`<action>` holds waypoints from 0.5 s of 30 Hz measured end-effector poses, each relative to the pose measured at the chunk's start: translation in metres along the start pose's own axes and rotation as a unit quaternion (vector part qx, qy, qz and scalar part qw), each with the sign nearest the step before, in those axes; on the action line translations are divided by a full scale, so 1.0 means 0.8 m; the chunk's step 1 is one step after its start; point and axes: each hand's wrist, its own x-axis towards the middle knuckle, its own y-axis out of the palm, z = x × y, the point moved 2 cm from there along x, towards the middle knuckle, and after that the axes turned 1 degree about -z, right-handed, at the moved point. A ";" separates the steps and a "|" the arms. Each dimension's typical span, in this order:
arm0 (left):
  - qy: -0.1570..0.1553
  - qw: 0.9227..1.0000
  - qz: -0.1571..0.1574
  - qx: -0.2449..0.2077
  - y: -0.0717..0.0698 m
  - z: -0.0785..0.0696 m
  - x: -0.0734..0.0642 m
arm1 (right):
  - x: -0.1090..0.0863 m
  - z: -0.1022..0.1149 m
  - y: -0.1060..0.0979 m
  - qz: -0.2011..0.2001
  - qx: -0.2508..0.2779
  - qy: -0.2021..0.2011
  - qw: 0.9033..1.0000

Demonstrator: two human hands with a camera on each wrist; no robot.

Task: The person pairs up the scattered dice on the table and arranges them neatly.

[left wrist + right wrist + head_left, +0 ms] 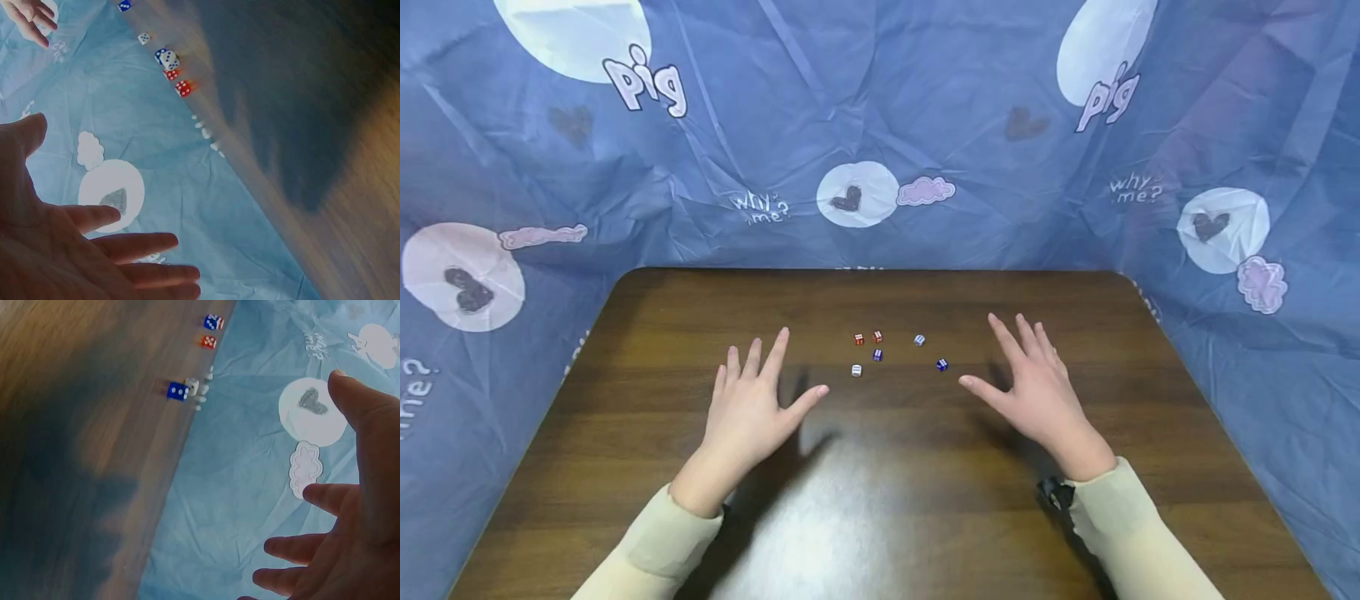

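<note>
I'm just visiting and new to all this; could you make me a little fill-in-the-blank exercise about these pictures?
Altogether, ____ dice lie on the table.
The die nearest the right hand is coloured ____.
Two dice are red, two blue and two ____.
The animal word on the cloth is ____.
Missing words: six; blue; white; pig.

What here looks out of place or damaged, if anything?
Nothing really stands out: the six dice lie scattered but look intact on the table, nothing is spilled, and the blue cloth behind is merely creased.
</note>
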 end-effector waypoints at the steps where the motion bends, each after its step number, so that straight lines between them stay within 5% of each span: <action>1: 0.003 1.000 0.001 -0.010 0.001 -0.001 0.000 | 0.000 0.002 0.001 0.000 0.006 -0.002 1.000; 15: 0.064 0.984 0.004 -0.169 0.020 -0.014 0.021 | 0.009 0.028 0.018 -0.007 0.110 -0.034 0.993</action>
